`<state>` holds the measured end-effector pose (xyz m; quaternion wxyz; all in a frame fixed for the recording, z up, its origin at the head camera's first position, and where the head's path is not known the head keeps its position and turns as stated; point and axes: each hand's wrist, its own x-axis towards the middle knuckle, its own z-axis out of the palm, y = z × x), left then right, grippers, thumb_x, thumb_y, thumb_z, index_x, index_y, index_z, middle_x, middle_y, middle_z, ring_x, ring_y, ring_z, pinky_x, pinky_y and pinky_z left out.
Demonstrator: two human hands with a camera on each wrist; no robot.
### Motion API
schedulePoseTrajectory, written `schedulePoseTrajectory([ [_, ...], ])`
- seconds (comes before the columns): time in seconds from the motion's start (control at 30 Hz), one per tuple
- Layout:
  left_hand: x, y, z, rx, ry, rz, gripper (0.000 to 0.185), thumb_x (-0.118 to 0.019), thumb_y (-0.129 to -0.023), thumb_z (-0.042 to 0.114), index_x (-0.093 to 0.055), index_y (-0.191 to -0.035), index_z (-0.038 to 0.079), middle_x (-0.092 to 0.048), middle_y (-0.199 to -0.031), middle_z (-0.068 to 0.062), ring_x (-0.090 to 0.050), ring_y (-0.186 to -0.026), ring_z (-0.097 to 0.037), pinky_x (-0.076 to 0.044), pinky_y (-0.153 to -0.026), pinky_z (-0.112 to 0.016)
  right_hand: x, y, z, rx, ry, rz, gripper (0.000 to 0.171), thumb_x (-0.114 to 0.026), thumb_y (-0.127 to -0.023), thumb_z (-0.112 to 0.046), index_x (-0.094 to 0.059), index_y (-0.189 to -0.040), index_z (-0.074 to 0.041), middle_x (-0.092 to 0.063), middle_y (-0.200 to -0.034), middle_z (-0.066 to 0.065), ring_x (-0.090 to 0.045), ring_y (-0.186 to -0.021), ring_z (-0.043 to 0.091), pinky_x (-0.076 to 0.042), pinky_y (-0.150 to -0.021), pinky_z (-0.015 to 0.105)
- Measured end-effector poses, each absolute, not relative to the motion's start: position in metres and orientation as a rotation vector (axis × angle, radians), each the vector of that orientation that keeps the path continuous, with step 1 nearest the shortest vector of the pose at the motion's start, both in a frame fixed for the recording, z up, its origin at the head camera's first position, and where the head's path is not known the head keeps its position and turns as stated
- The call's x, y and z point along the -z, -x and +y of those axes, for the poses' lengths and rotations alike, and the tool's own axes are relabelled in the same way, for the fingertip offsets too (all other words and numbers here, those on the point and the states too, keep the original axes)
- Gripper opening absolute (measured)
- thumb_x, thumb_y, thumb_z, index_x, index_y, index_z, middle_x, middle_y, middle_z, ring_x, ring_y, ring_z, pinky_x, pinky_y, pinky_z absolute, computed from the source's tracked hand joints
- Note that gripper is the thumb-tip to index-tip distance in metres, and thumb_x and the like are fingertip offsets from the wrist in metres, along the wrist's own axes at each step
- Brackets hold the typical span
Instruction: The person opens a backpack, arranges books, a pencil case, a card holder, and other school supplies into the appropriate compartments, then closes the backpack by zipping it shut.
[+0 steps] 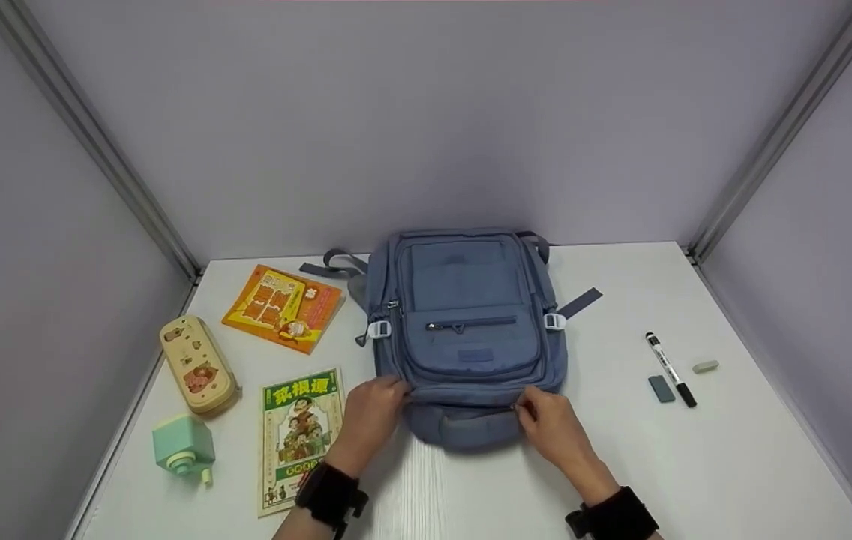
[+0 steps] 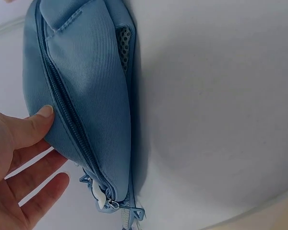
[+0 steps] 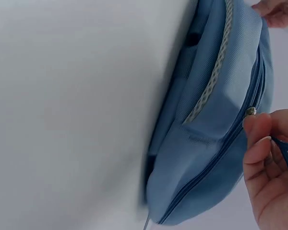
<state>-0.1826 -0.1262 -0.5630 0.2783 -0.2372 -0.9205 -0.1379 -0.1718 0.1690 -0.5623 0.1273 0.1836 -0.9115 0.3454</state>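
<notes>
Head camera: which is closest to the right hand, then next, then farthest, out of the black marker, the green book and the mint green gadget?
Counting from the right hand:
1. Black marker, to its right, past the backpack.
2. Green book, to its left, beyond the left hand.
3. Mint green gadget, farthest, at the table's left edge.

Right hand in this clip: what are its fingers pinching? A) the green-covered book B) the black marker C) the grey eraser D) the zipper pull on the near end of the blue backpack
D: the right hand pinches the zipper pull at the zipper line of the blue backpack, while the black marker lies untouched on the table to the right.
</notes>
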Motion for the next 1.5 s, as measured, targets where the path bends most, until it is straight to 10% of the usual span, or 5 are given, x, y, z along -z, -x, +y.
schedulePoseTrajectory([
  [0.4, 0.556, 0.183, -0.095, 0.446, 0.817, -2.607, 0.026, -0.074, -0.089, 0.025, -0.071, -0.111, 0.011, -0.066, -0.102, -0.002, -0.063, -0.097, -0.022, -0.049, -0.088, -0.039, 0.567, 0.170, 0.166, -0.962, -0.405, -2.775, 0.010, -0.071, -0.086, 0.001, -0.069, -0.078, -0.005, -0.063, -0.070, -0.002, -0.056, -0.060, 0.007, -0.048, -0.055, 0.027],
  [1.5, 0.557, 0.187, -0.065, 0.366, 0.644, -2.467, 0.011, -0.071, -0.090, 0.021, -0.064, -0.089, 0.012, -0.071, -0.082, 0.000, -0.066, -0.066, -0.020, -0.051, -0.056, -0.036, 0.572, 0.202, 0.230, -0.805, -0.183, -2.699, 0.004, -0.074, -0.080, -0.001, -0.071, -0.077, -0.001, -0.067, -0.069, 0.007, -0.063, -0.063, 0.020, -0.051, -0.059, 0.040],
])
